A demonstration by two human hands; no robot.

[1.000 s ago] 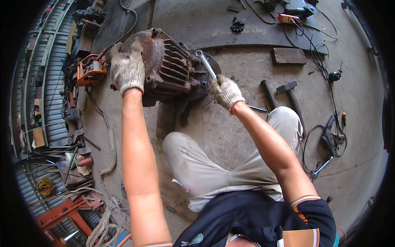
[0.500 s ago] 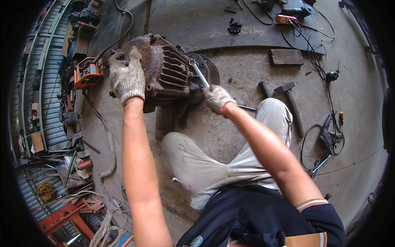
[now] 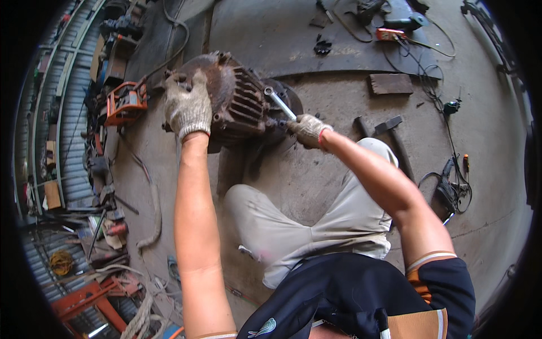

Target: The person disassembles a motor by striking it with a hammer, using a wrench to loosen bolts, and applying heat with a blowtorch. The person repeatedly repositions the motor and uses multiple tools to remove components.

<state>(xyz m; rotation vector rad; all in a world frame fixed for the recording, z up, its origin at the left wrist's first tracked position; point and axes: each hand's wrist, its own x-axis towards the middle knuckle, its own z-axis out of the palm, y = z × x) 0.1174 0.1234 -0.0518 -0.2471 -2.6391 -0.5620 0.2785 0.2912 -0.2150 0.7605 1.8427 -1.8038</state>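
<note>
A rusty, finned motor housing (image 3: 247, 97) sits on the floor in front of my knees. My left hand (image 3: 189, 106), in a knitted glove, grips its rounded left end, thumb spread from the fingers, whose tips curl out of sight. My right hand (image 3: 309, 130), gloved too, is closed around the lower end of a bright ring spanner (image 3: 280, 105). The spanner slants up and left, its ring end by the housing's right edge. Whether that ring touches a bolt I cannot tell. Behind it is a dark round flange (image 3: 293, 101).
By my right knee lie a hammer (image 3: 389, 125) and another dark handle (image 3: 360, 125). A wooden block (image 3: 390, 83), corded power tool (image 3: 446, 192) and tangled cables (image 3: 432, 90) are at right. An orange metal frame (image 3: 126, 104) stands left of the housing. A steel plate (image 3: 271, 34) lies beyond.
The housing and my left hand appear slightly farther right and lower in view. My right hand has shifted a little right and up, still holding the spanner.
</note>
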